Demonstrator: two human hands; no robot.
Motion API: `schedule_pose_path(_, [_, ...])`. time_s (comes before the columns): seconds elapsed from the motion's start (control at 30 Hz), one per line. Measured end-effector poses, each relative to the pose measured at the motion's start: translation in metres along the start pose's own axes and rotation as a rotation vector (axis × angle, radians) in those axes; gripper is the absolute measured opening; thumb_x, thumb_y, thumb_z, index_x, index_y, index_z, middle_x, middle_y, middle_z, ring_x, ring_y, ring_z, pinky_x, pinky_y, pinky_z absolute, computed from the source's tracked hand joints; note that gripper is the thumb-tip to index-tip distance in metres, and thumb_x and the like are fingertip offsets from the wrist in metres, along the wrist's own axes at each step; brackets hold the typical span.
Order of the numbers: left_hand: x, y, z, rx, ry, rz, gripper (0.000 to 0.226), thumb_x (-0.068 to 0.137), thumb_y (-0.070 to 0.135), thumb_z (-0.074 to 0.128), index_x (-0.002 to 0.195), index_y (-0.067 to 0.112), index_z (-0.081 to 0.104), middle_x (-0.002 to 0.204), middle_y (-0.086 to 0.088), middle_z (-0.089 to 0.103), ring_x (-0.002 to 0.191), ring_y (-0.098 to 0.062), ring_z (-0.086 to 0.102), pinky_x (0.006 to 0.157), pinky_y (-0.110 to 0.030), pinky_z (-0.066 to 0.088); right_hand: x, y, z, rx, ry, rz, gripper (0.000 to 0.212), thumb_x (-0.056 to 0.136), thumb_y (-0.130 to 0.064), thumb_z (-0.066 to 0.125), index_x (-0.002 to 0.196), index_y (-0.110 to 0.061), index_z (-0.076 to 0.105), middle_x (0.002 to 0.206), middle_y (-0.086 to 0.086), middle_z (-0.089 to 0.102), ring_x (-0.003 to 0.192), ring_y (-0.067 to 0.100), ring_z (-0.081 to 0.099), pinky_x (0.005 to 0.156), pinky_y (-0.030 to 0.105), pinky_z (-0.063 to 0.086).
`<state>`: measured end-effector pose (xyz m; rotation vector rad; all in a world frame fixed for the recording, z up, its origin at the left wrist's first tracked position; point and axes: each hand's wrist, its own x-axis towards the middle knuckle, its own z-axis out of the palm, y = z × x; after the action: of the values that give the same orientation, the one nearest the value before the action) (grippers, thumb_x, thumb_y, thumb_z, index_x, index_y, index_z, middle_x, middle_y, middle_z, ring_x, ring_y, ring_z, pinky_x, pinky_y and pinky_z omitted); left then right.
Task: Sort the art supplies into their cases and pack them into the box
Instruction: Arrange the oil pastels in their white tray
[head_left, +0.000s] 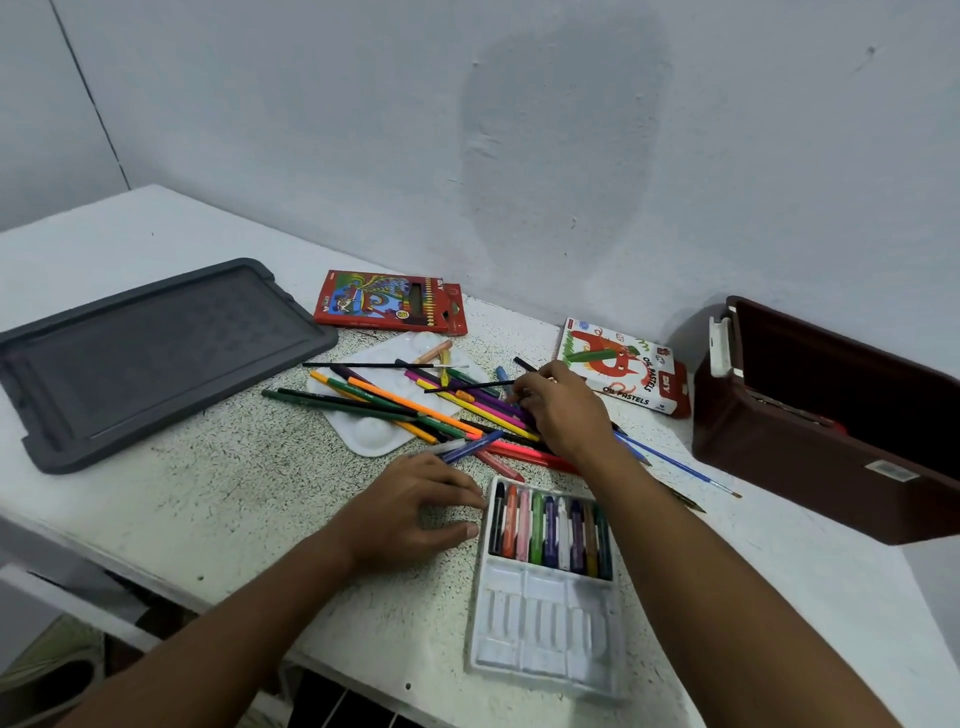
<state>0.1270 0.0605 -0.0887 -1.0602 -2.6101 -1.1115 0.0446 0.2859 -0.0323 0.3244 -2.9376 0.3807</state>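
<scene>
A single view was given, taken from a camera worn on the person's head. It was aimed forward and steeply down over the counter (218, 499), which was seen from close above, its near edge cut off at the bottom. Both forearms were seen entering from the lower corners, so the lens was placed just behind and above them. The wall (519, 130) was taken in across the upper half, with wide-angle bending toward the edges.

Nine oil pastels (551, 532) stand side by side in the far row of a white plastic tray (545, 634), just nearer than loose coloured pencils (415, 405) heaped across a white palette (374, 434).
</scene>
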Motion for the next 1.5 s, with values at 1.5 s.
schedule_pose_path(1.5, [-0.006, 0.004, 0.002, 0.268, -0.027, 0.172, 0.055, 0.093, 0.066, 0.035, 0.12, 0.029, 0.066, 0.123, 0.008, 0.059, 0.114, -0.01, 0.046, 0.093, -0.043, 0.04, -0.23, 0.001, -0.044, 0.727, -0.021, 0.435, 0.031, 0.084, -0.015, 0.073, 0.109, -0.032, 0.067, 0.098, -0.001, 0.059, 0.079, 0.003, 0.061, 0.076, 0.021, 0.052])
